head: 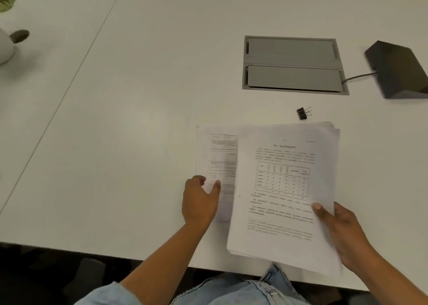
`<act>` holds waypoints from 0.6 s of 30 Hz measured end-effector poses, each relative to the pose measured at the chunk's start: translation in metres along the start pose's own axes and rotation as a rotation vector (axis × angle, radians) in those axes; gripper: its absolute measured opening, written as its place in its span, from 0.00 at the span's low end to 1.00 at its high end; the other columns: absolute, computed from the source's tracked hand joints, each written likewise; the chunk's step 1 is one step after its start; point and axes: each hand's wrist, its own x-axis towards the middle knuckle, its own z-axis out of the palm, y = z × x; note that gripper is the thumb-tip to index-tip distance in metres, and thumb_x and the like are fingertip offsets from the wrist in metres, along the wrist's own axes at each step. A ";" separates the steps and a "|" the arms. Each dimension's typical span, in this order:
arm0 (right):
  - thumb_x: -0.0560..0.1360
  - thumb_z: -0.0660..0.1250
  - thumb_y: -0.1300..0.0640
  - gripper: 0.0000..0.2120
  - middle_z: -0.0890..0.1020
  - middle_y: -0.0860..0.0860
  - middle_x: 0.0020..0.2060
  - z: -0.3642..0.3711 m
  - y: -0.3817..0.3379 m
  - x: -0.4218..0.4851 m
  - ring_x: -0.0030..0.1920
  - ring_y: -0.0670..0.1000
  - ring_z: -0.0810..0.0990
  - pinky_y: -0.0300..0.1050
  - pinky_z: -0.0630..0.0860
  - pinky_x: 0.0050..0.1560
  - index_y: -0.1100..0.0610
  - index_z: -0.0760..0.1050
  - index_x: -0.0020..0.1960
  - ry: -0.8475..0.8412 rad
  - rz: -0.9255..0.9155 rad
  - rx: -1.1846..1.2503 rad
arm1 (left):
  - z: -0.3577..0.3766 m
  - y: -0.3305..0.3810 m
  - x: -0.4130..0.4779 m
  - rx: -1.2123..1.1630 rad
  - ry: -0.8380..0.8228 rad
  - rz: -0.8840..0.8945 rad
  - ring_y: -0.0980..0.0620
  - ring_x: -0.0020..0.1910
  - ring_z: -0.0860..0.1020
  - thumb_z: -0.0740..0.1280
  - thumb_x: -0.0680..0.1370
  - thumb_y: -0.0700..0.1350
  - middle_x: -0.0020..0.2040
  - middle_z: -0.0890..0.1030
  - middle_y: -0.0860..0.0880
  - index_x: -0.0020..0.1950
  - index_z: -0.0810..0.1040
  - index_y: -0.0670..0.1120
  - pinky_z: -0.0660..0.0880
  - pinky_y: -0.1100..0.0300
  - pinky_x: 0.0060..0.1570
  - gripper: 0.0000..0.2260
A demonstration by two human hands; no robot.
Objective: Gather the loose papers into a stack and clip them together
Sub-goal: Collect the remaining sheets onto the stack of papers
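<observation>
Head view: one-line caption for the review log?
Right hand holds a paper stack, left hand on a loose sheet; binder clip unused.

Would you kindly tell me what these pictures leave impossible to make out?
Head view:
- Printed text on the white paper stack: blurred, too small to read.
- Lower sheet of paper: right part hidden under the stack.
- White round pot: cut off by left edge.
- Right hand: fingers hidden beneath the stack.

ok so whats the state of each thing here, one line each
paper stack: held, not clipped
loose sheet: flat on table, partly under stack
binder clip: unused, beyond papers
left hand: on loose sheet
right hand: gripping stack
cable hatch: closed
</observation>
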 end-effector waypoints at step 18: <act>0.65 0.73 0.46 0.23 0.87 0.54 0.50 -0.035 0.010 -0.012 0.48 0.57 0.86 0.46 0.83 0.43 0.55 0.79 0.57 0.074 -0.019 -0.004 | 0.016 -0.014 0.021 0.065 -0.074 -0.256 0.47 0.41 0.80 0.77 0.70 0.43 0.46 0.82 0.47 0.45 0.74 0.46 0.76 0.56 0.39 0.13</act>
